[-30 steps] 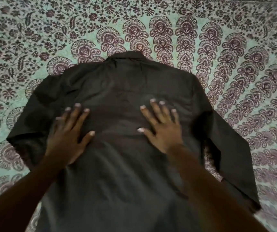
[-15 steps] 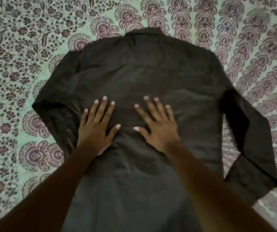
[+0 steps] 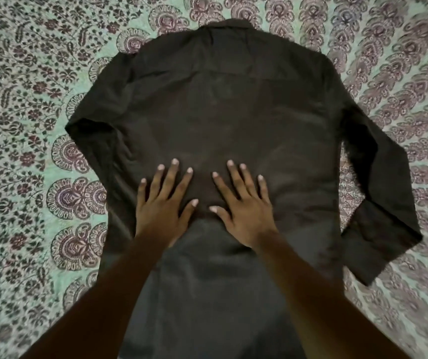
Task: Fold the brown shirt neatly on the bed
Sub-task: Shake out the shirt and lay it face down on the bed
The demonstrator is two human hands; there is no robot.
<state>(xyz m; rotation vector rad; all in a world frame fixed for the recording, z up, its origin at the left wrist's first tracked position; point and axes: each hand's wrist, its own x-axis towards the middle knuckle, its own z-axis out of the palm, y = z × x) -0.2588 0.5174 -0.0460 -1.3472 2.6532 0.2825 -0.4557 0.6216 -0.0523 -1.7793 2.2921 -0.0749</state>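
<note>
The dark brown shirt (image 3: 223, 107) lies spread flat on the bed, back side up, collar at the far end. Its right sleeve (image 3: 386, 198) runs down along the body to a cuff near the right edge. The left sleeve (image 3: 91, 130) looks bunched or tucked at the shoulder. My left hand (image 3: 162, 203) rests flat on the shirt's middle, fingers spread. Beside it my right hand (image 3: 244, 206) presses flat too, thumbs nearly touching. Neither hand grips the cloth. The shirt's lower hem is out of view below my forearms.
The bed is covered by a pale green sheet (image 3: 26, 177) printed with maroon floral and fan motifs. Sheet shows on the left, the right and beyond the collar.
Both hands slid down the shirt's back and closer together, staying flat. The view shifted, so the shirt sits more centred and the whole right sleeve shows.
</note>
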